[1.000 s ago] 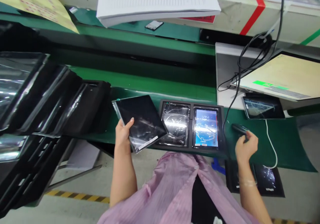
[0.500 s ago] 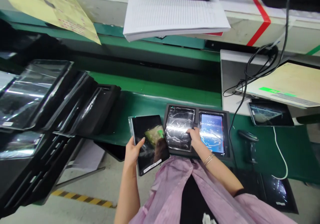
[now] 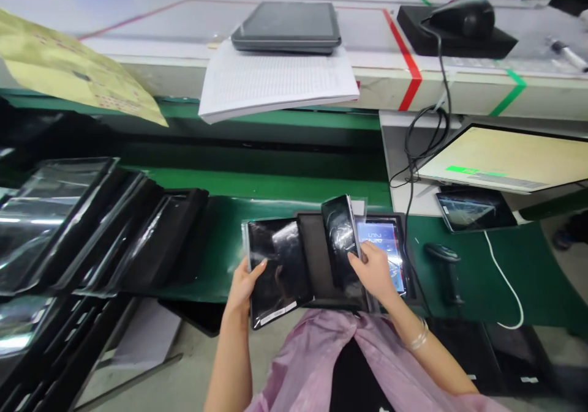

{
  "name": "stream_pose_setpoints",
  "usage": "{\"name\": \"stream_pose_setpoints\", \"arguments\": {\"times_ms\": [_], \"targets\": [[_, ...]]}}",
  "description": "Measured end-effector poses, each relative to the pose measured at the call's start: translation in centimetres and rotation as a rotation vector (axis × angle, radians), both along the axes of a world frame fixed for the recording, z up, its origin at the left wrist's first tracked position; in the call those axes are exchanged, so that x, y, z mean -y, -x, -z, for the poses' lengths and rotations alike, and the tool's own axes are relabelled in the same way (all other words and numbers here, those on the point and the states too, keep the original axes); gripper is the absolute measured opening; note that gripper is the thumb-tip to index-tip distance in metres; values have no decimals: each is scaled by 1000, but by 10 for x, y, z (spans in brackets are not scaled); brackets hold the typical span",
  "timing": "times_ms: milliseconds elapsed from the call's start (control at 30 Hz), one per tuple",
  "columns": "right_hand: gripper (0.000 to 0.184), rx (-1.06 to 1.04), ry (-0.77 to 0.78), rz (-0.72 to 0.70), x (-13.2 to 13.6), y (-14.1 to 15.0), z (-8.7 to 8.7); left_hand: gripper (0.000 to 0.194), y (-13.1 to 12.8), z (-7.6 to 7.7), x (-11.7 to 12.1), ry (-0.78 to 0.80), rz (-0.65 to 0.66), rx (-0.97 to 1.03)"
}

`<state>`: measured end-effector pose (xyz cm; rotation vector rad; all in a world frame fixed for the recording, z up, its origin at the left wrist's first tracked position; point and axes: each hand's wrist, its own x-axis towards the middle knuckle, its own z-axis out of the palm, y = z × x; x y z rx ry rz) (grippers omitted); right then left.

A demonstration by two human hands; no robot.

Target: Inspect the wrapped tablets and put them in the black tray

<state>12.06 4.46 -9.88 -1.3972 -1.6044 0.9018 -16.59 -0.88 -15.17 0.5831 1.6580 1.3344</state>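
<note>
My left hand is closed on the left edge of a dark tablet in clear film, its thumb over the screen and a white label along the lower edge. My right hand grips a second film-wrapped tablet by its right side, tilted up over the black two-slot tray. The tray's left slot shows bare dark floor beneath that tablet. In the right slot lies a tablet with a lit blue screen, partly covered by my right hand.
Stacked black trays with film-covered tablets fill the left side. To the right are a barcode scanner, a tablet on a white cable and a monitor. A paper stack overhangs the shelf above; a black cable hangs beside the tray.
My right hand has lifted the left tablet out of its tray slot and tilted it up. The left hand still holds its tablet beside the tray. The view has tilted upward, showing more shelf.
</note>
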Motion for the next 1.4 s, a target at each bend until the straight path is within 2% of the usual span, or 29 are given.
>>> {"name": "stream_pose_setpoints", "arguments": {"times_ms": [133,167,233,300,367,400,467,500,567,600,667,733,767,833,867,900,967,1000,1067,1133,1200,1300,1400], "targets": [[16,287,-553,33,23,-20,-39,62,-39,23,-50,-51,191,-73],[16,364,-658,48,28,-22,-46,62,-47,26,-61,-64,202,-98],[21,453,-747,81,33,-26,-57,63,-61,23,-76,-101,169,-170],[21,484,-771,98,35,-28,-66,71,-75,4,-79,-174,103,-296],[19,495,-773,109,34,-28,-72,80,-95,-26,-70,-274,149,-395],[19,497,-771,113,34,-26,-74,80,-109,-44,-61,-320,269,-391],[20,492,-776,107,34,-19,-75,78,-141,-76,-42,-383,644,-72],[22,489,-781,102,34,-14,-75,86,-156,-88,-33,-417,734,56],[29,507,-782,76,36,-8,-76,90,-180,-104,-22,-421,632,145],[33,532,-775,40,37,-8,-79,86,-187,-109,-21,-389,537,195],[34,557,-703,-159,35,-18,-90,69,-190,-114,-22,-285,349,336],[34,516,-612,-369,28,-41,-103,58,-183,-120,-25,-191,225,482],[36,475,-581,-371,23,-57,-108,55,-178,-124,-26,-171,189,534],[52,355,-506,-106,13,-89,-115,51,-172,-136,-24,-180,173,622],[61,247,-416,-22,10,-103,-115,49,-171,-142,-22,-199,199,654],[65,110,-296,-1,9,-115,-114,46,-171,-149,-20,-225,247,665],[60,-192,-74,-119,13,-131,-110,42,-177,-161,-17,-322,366,585],[53,-316,-30,-147,17,-136,-107,43,-182,-166,-15,-400,418,486],[43,-455,-78,-46,30,-143,-103,56,-190,-177,-13,-582,473,202],[43,-480,-178,83,41,-149,-103,72,-194,-189,-11,-742,485,-105],[45,-468,-257,169,47,-159,-104,74,-193,-200,-11,-836,543,-347],[47,-425,-350,153,46,-180,-103,55,-188,-215,-14,-1009,685,-521],[49,-336,-337,72,44,-195,-97,52,-189,-221,-20,-1168,731,-609]]}}
